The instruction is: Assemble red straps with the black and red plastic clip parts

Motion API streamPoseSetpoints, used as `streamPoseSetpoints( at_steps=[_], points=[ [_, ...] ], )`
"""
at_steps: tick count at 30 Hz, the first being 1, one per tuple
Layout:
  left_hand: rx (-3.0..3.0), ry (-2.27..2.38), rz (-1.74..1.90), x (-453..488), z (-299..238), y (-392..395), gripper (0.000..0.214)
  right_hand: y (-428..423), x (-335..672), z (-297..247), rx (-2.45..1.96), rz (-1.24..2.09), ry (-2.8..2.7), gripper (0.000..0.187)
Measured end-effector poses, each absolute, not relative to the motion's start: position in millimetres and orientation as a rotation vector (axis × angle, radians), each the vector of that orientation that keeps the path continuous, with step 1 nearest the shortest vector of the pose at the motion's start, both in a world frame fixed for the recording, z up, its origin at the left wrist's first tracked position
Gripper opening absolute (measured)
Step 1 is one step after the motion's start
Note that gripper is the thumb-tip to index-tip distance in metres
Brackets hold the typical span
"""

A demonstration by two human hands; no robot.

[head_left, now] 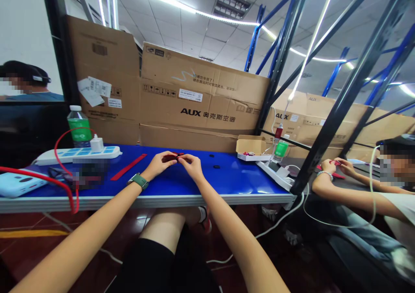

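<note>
My left hand (160, 165) and my right hand (192, 166) meet above the blue tabletop, fingertips pinched together. Between them is a red strap (168, 157), mostly hidden by the fingers. A small dark piece (178, 155) shows at the fingertips, too small to make out. Left of my hands, a flat red strip (129, 167) lies slanted on the table. To the right lie two small black pieces, one nearer (216, 167) and one farther back (212, 155). A green watch is on my left wrist.
A white power strip (78, 154), bottle (79, 126), light-blue device (22, 184) and red cable (39, 173) occupy the left. An open small box (251, 148) and another power strip (275, 175) stand right. Cardboard panels (201, 98) wall the back. A co-worker's hands (335, 167) hold something red.
</note>
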State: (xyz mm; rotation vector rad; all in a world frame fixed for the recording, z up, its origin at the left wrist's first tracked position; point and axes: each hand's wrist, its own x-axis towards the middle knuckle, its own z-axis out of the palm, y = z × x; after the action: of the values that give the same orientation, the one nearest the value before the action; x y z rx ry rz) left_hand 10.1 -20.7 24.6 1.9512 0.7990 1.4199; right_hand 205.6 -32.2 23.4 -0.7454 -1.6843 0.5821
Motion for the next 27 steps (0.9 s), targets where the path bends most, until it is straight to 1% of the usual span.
streamPoseSetpoints(
  at_steps=[14, 23, 27],
  points=[
    [1.905, 0.795, 1.452, 10.7, 24.1, -18.8, 0.052, -43.7, 205.2, 28.4, -0.666, 0.455, -1.751, 0.024],
    [1.928, 0.811, 1.425, 10.2, 24.0, -20.5, 0.051, -42.0, 207.3, 27.7, -0.713, 0.344, -1.740, 0.024],
    [1.971, 0.799, 1.428, 8.9, 21.6, -18.5, 0.048, -40.3, 208.0, 25.9, -0.757, 0.349, -1.717, 0.023]
  ],
)
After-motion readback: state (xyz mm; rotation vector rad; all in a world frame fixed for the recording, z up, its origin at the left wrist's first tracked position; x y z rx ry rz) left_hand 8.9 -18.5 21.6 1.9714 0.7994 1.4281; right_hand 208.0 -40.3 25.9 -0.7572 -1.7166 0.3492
